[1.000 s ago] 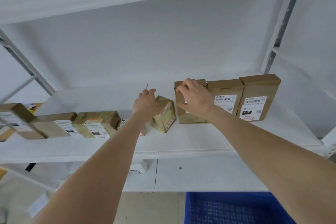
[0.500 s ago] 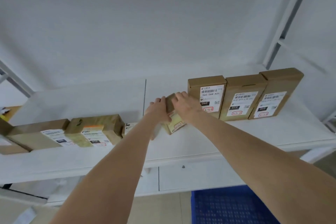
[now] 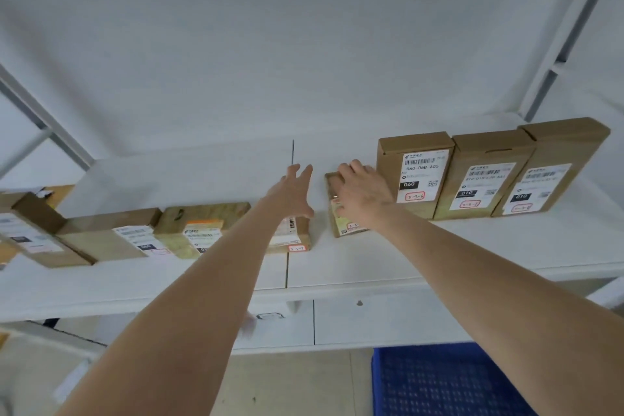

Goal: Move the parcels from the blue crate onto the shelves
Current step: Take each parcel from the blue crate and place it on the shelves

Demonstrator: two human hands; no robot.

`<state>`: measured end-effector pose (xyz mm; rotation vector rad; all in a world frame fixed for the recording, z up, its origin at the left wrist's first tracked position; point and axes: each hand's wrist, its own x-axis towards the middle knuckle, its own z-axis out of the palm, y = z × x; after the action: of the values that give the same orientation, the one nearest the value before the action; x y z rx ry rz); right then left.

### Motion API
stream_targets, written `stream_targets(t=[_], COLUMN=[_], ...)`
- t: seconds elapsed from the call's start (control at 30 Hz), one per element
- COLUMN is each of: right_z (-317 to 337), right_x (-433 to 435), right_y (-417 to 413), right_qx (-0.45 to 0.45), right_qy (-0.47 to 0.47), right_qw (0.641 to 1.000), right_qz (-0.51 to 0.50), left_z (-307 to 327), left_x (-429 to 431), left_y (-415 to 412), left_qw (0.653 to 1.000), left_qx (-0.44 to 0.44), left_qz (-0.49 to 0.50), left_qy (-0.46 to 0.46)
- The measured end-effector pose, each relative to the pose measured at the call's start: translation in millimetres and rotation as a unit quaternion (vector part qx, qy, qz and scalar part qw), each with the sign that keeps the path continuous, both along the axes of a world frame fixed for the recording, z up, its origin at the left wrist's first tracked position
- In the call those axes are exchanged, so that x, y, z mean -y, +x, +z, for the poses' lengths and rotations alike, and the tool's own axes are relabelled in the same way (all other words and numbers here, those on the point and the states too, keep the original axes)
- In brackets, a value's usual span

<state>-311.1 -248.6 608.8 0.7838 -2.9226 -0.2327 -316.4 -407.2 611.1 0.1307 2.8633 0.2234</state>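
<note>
Three upright parcels [image 3: 413, 176] adjoin one small parcel [image 3: 341, 228] the right hand [image 3: 364, 194] grips.

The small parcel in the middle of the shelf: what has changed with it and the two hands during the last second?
The left hand released the small parcel and opened; the right hand left the 060 parcel and now grips the small parcel, less tilted, beside it. The other upright parcels stayed.

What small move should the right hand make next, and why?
Probably nudge the small parcel right, flush against the 060 parcel. The right hand grips its top, it stands on the shelf seemingly not yet flush with that row, and the left hand is open, off it.
</note>
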Motion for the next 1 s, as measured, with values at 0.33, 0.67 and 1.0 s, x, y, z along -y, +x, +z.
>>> stream_targets(t=[0.33, 0.67, 1.0], right_z=[-36, -45, -44], right_x=[91, 129, 120], right_y=[26, -11, -22], right_qx=[0.050, 0.099, 0.107], right_qy=[-0.022, 0.069, 0.113], right_qw=[0.996, 0.992, 0.982], right_qz=[0.073, -0.024, -0.105], left_z=[-9, -40, -39], left_x=[119, 135, 117], left_y=[53, 3, -14], left_qw=[0.987, 0.985, 0.988], left_qx=[0.018, -0.023, -0.032], left_qz=[0.079, 0.008, -0.017], left_qy=[-0.138, -0.170, -0.153])
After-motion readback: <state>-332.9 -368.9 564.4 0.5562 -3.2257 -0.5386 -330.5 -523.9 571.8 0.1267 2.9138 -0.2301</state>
